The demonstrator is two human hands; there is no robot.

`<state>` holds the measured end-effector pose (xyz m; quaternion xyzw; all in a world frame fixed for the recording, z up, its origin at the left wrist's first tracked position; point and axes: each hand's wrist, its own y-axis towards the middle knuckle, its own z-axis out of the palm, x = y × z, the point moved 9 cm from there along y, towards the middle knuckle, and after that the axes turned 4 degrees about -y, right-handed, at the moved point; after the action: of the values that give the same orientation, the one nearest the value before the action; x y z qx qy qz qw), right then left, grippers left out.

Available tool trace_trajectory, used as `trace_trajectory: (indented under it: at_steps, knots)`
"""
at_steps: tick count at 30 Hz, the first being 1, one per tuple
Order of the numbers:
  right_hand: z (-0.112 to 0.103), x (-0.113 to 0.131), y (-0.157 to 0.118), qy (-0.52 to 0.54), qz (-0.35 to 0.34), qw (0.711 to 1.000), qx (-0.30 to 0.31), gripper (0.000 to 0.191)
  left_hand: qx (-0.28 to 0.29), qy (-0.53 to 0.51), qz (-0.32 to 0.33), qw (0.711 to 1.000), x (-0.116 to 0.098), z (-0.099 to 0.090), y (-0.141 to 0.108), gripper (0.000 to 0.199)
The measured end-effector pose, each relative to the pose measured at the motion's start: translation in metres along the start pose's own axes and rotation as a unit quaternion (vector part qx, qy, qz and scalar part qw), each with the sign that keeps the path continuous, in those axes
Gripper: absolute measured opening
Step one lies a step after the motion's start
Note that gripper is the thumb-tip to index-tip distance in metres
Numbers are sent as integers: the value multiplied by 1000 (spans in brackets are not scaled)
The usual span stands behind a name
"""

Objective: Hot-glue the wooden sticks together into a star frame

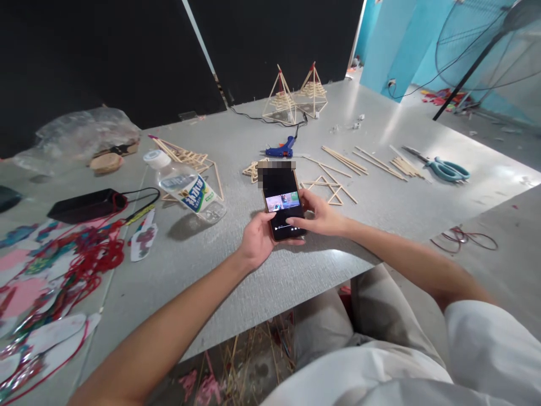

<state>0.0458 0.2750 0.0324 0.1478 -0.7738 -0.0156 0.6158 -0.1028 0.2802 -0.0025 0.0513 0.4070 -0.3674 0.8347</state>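
A smartphone is held upright above the near part of the table, its lit screen showing a video picture on black. My left hand grips its lower left side, the thumb over the screen's edge. From the right, my right hand holds the other side, and its thumb lies on the lower screen. Just behind the phone lie a small stick star and, to the right, a larger star of thin wooden sticks. Farther back a blue glue gun rests on the table.
Two stick pyramids stand at the back. Loose wooden sticks and teal-handled scissors lie right. On the left are a plastic bottle, a black case, red cords and a clear plastic bag.
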Motion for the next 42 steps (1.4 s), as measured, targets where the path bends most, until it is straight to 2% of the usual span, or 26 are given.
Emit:
trace_trajectory:
  at_steps: [2, 6, 15, 20, 26, 31, 42]
  knots:
    - [2, 1, -1, 8, -6, 1000, 14, 61, 0, 1, -4, 1000, 1, 0, 1, 47]
    - [-1, 1, -1, 30, -13, 999, 11, 54, -4, 6, -7, 1000, 4, 0, 2, 48]
    - [-1, -3, -1, 56, 22, 998, 13, 56, 13, 37, 4, 999, 3, 3, 2, 49]
    - [-2, -3, 2, 51, 21, 998, 9, 53, 50, 15, 13, 999, 1, 3, -1, 68]
    - [-6, 0, 2, -15, -2, 1000, -1, 42, 44, 1, 8, 999, 2, -4, 0, 53]
    - [-7, 2, 2, -22, -6, 1000, -1, 46, 30, 7, 11, 999, 2, -9, 2, 43]
    - [-6, -2, 2, 3, 8, 1000, 0, 45, 58, -6, 5, 998, 3, -5, 1, 65]
